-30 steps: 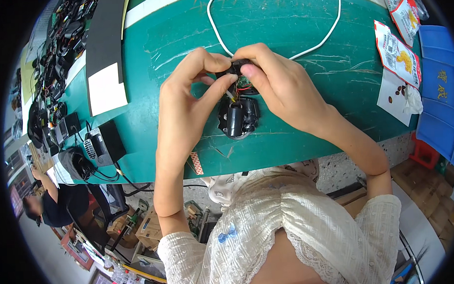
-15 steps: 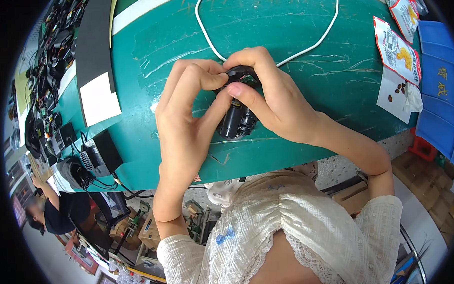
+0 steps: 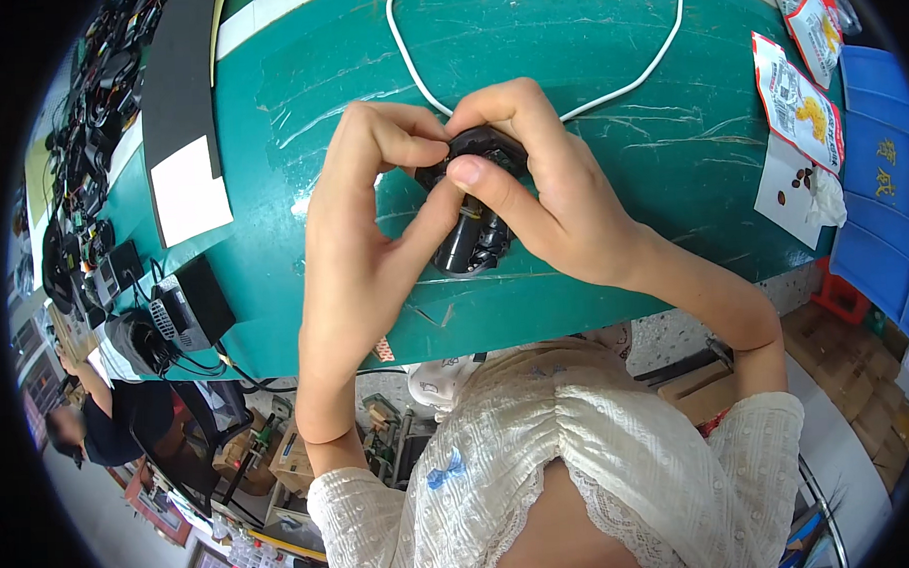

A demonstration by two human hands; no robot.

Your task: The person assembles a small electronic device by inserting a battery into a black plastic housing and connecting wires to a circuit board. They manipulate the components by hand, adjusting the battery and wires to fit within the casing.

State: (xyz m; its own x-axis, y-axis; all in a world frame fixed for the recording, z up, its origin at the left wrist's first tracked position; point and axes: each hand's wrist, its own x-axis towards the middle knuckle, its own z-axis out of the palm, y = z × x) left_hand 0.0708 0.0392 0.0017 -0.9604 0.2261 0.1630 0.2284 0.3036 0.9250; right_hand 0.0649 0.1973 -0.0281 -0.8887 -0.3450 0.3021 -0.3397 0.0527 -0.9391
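Observation:
Both hands hold a black plastic device (image 3: pixel 460 247) just above the green tabletop. It has a glossy cylindrical part at its near end and a curved black part at its far end; its kind is not clear. My left hand (image 3: pixel 357 207) has its fingertips and thumb pinched on the device's left side. From the other side my right hand (image 3: pixel 546 186) presses its thumb on the middle, with the fingers curled round the far edge. The fingertips hide much of the middle of the device. Behind the hands a white cable (image 3: pixel 412 65) lies in a loop.
Black electronic parts (image 3: pixel 89 137) are heaped at the far left, near a black adapter-like box (image 3: pixel 203 303) with cables. A black sheet and white paper (image 3: pixel 189 198) lie closer in. At right are snack packets (image 3: pixel 799 107) and a blue tray (image 3: pixel 881 169). Another person (image 3: pixel 129 421) sits lower left.
My left hand has shifted slightly left and its index finger has lifted a little. The device stays in nearly the same place, held in both hands.

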